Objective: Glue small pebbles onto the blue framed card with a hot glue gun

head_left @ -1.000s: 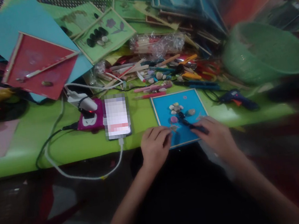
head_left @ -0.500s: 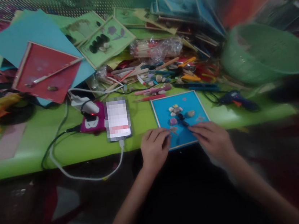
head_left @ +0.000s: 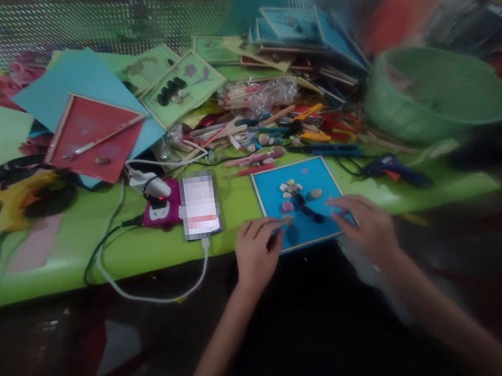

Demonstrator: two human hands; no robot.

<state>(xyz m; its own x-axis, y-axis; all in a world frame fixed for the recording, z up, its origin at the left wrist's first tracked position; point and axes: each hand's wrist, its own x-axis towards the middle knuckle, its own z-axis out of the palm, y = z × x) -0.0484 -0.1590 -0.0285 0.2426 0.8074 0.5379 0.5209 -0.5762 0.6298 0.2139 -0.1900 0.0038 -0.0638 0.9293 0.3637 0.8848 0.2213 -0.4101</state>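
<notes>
A blue square board point(head_left: 273, 188) with a pale wooden edge lies at the front of the table. On it, pale pebbles form a flower point(head_left: 291, 188), with black stones point(head_left: 307, 210) in a slanting line below. A pink stone point(head_left: 287, 207) and a grey stone point(head_left: 314, 194) sit on either side of that line. My left hand point(head_left: 258, 248) rests at the board's left edge, fingers bent and apart from the thumb. Over the right edge, my right hand point(head_left: 370, 225) has its thumb and fingers apart, near the lowest black stone, with nothing visible between them.
Left of the board lie a charging phone point(head_left: 200, 203) and a purple power strip point(head_left: 162, 211) with looping cables. A yellow glue gun point(head_left: 23, 194) is farther left; a dark blue glue gun point(head_left: 393, 170) and green basket point(head_left: 436, 92) are right. Sticks and pens point(head_left: 262, 128) clutter the back.
My right hand has drawn away from the lowest black stone, moving right with its fingers parted. My left hand stays nearly in place. The camera view has shifted slightly.
</notes>
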